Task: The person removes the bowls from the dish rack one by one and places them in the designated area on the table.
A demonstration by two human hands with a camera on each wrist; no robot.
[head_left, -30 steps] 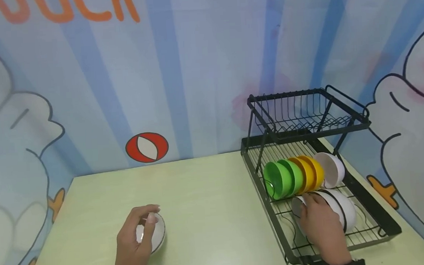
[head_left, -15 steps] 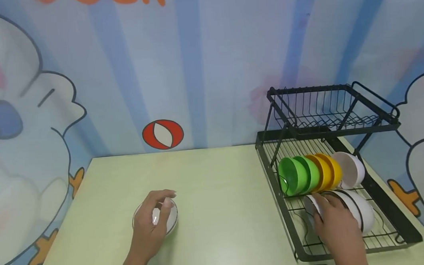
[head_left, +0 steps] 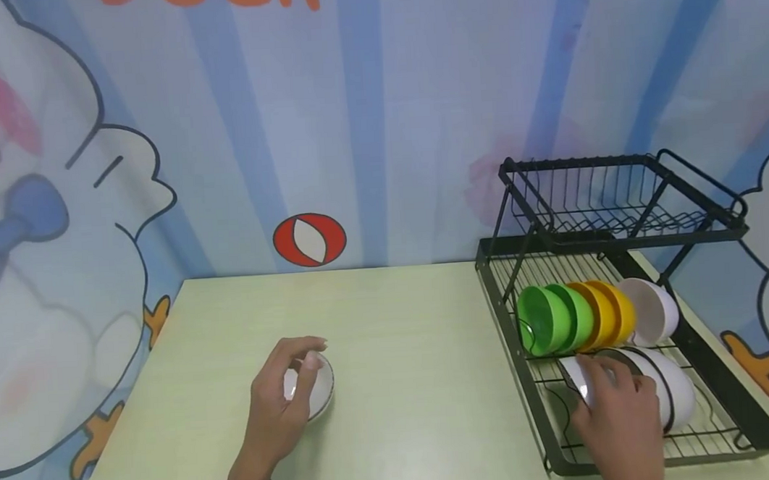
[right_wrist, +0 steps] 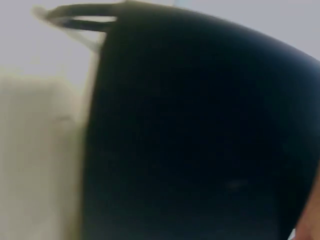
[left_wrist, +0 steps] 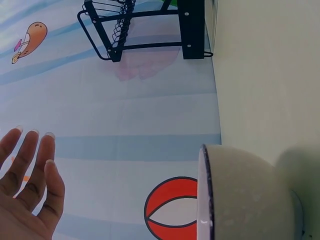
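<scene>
A small white bowl with a dark rim is seen upright on the pale table, to the left of a black dish rack. The left hand is held above it with fingers loosely bent and thumb apart; nothing is gripped by it, and in the left wrist view a clear gap is shown between the fingertips and the bowl's rim. The right hand is placed at the front of the rack's lower level, where the leftmost white bowl is pinched near its edge, tilted on its side; the thumb is partly hidden. Just to the right of that bowl, the other dark-rimmed white bowls are nested on their sides, and their near part is covered by the hand. Behind them, a row is formed by two green bowls, two yellow bowls and a plain pale bowl, all set on edge. Over the back of the rack, a wire upper tier is carried on slanted legs. The table is backed by a blue striped backdrop on which a red-and-white ball is printed. The right wrist view is mostly filled by a blurred dark surface that cannot be identified.
</scene>
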